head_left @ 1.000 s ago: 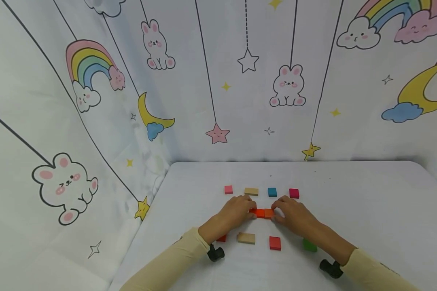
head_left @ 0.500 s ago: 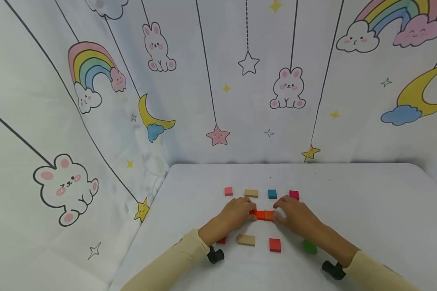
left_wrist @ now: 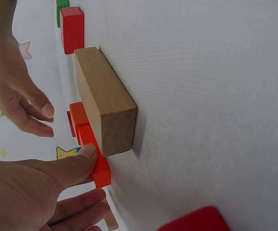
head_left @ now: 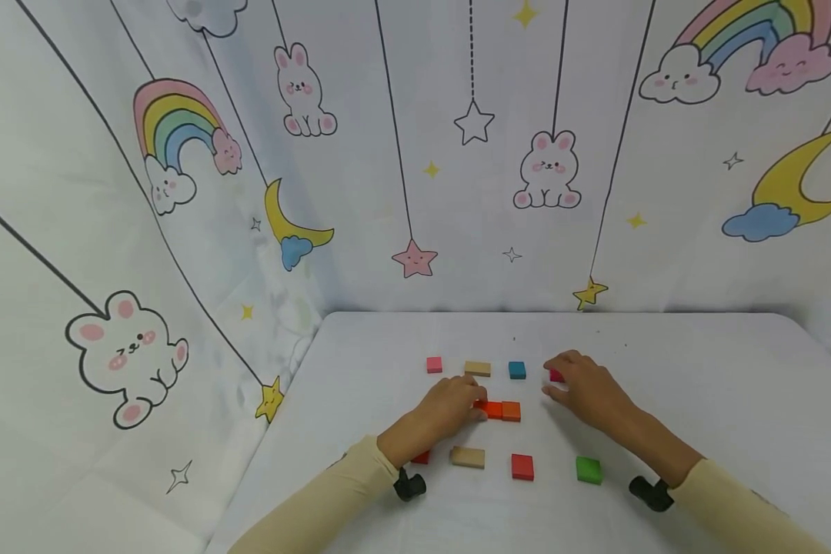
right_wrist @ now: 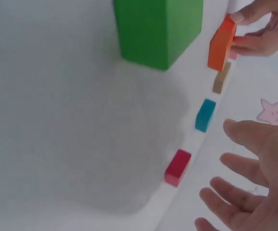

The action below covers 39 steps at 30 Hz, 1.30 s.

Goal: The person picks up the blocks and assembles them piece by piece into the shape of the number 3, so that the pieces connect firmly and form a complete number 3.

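Near the middle of the table, my left hand (head_left: 446, 404) pinches a red-orange block (left_wrist: 94, 156) between thumb and fingers. An orange block (head_left: 511, 412) touches that block's right end, in line with it. My right hand (head_left: 587, 391) hovers further right and back, fingers spread and holding nothing. Closest to it is a crimson block (head_left: 556, 376), partly covered by the hand in the head view. In the right wrist view a gap shows between the fingers and that crimson block (right_wrist: 178, 167).
Behind lie a pink block (head_left: 434, 365), a wooden block (head_left: 478, 368) and a blue block (head_left: 517, 370). In front are another wooden block (head_left: 468, 458), a red block (head_left: 522, 467) and a green block (head_left: 588, 470). A further red block (head_left: 422, 457) is half hidden by the left wrist.
My right hand has left the orange block and moved right and back to the crimson one. The green block is now uncovered. My left hand keeps its place on the red-orange block.
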Each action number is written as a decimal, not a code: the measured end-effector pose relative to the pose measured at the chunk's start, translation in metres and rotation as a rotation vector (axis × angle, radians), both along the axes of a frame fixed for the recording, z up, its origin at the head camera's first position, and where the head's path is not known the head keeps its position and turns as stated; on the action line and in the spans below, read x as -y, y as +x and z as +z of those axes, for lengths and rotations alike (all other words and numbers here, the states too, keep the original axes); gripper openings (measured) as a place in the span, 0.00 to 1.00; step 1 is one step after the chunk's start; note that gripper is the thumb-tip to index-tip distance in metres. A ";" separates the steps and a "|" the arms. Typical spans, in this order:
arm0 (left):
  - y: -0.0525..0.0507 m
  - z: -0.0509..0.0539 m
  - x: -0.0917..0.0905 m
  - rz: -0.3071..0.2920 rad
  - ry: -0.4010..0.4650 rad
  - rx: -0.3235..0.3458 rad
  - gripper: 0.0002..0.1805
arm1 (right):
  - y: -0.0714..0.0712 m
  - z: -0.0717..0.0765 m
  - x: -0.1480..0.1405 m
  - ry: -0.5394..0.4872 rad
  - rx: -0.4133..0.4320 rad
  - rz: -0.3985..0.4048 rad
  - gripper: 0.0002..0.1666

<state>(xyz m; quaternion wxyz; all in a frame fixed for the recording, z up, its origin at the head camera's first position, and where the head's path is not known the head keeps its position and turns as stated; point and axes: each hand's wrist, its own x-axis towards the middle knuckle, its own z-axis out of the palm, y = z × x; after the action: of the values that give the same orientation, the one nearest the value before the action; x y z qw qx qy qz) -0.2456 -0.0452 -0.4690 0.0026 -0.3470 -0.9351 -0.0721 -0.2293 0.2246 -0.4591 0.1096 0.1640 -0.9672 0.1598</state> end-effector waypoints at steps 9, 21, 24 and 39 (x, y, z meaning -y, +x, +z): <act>-0.001 -0.002 0.000 -0.005 -0.009 -0.001 0.16 | -0.013 -0.008 -0.018 -0.006 0.034 -0.040 0.28; 0.000 -0.002 0.000 -0.001 -0.017 0.001 0.15 | -0.025 -0.018 -0.036 -0.038 0.130 -0.052 0.25; 0.000 -0.003 0.000 0.002 -0.020 -0.003 0.16 | -0.027 -0.018 -0.038 -0.026 0.141 -0.052 0.25; -0.001 -0.002 0.000 0.002 -0.008 -0.005 0.15 | -0.038 -0.019 -0.047 0.013 0.170 -0.046 0.19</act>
<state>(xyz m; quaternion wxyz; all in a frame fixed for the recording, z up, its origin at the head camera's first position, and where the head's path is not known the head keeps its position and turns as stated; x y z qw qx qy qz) -0.2463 -0.0447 -0.4710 0.0036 -0.3464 -0.9356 -0.0676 -0.2678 0.2718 -0.4777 0.0297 0.1286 -0.9776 0.1641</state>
